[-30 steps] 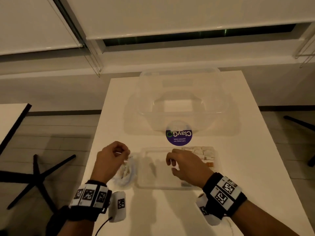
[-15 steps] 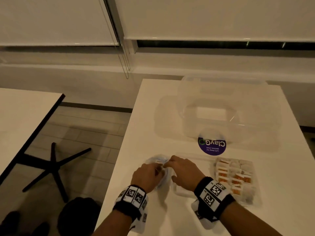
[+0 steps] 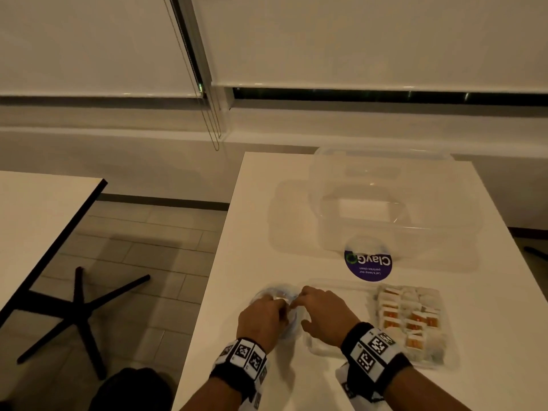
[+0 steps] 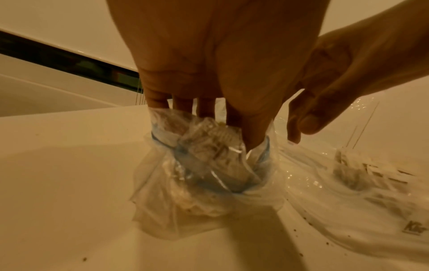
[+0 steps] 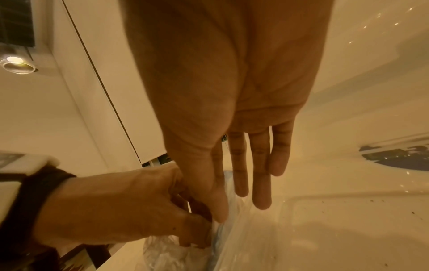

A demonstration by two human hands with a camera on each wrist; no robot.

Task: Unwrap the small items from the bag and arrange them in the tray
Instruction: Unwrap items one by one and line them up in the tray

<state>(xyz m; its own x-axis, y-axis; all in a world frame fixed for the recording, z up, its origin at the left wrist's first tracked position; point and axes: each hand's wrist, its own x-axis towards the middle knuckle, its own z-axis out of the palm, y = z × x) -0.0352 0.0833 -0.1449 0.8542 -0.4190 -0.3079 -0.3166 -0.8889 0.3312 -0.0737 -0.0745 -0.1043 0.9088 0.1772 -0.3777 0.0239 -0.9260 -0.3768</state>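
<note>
White tabletop (image 3: 255,203) with a clear bin, tray and bag, my two hands at the bag.

I see a large clear bin (image 3: 394,203) at the far end, nearer a clear tray (image 3: 341,289) holding small items (image 3: 409,318) on its right. Just left of it, the clear bag (image 4: 204,165): my left hand (image 3: 261,321) reaches in, fingers curled on its contents; my right hand (image 3: 323,315) pinches its rim.

Crumpled clear bag (image 4: 204,176) (mouth open) beside part-filled tray (image 3: 326,350)
</note>
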